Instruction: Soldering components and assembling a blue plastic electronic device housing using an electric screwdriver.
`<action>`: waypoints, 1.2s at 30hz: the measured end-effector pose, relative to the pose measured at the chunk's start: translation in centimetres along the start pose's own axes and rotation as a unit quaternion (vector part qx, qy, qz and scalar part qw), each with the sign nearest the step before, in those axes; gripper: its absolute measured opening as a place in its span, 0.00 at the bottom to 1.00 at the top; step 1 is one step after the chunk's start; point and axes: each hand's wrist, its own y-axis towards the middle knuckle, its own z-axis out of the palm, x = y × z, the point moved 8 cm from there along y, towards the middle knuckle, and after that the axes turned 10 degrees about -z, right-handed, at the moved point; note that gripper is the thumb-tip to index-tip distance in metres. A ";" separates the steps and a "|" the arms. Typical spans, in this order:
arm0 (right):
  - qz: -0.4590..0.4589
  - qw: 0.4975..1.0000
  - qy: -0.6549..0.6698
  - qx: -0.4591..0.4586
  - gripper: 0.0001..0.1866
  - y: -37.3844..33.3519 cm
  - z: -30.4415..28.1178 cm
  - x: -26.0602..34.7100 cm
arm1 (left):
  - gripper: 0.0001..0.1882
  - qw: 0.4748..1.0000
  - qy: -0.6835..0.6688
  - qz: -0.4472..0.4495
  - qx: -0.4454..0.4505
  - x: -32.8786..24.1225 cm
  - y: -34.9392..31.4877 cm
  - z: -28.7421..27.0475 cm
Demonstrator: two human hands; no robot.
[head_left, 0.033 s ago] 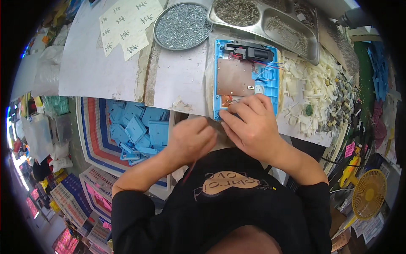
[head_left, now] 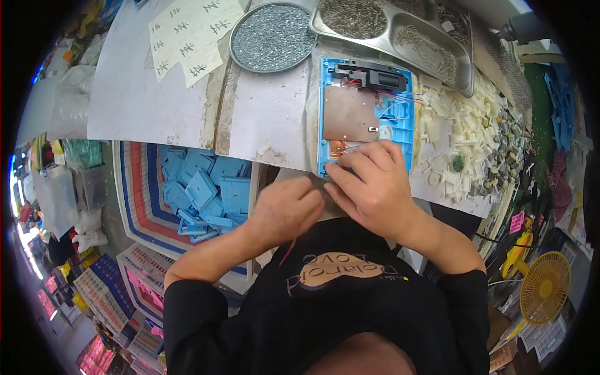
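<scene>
moved: left hand [head_left: 284, 209] shifted slightly right, closed on a thin red wire [head_left: 289, 252].
right hand [head_left: 369, 181]: fingers pressing blue case [head_left: 400, 128] at near bench edge.
handling: light, stiff shell; fragile wires, hold rims.

Table [head_left: 144, 94] covered in worn white sheeting, peeling at the near edge. Below it on the left, a red, white and blue striped bag [head_left: 140, 206] of blue plastic panels; stacked crates [head_left: 106, 294] on the floor. Yellow fan [head_left: 545, 286] at lower right; bright light at far left.
</scene>
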 end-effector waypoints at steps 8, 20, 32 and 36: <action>0.032 0.998 -0.043 0.015 0.13 0.1 0.7 -0.2 | 0.11 0.993 -0.109 0.045 0.021 -0.5 4.2 -4.8; 0.111 0.934 -0.094 -0.327 0.09 6.8 -30.1 -24.9 | 0.12 0.989 -0.099 0.102 0.047 1.9 6.1 -3.2; -0.057 0.888 -0.375 -0.261 0.09 34.2 -27.0 -32.2 | 0.11 0.988 -0.138 0.037 0.059 2.2 5.6 -2.9; 0.000 0.885 -0.382 -0.266 0.09 35.8 -26.5 -32.7 | 0.11 0.990 -0.130 0.039 0.046 2.2 5.2 -3.2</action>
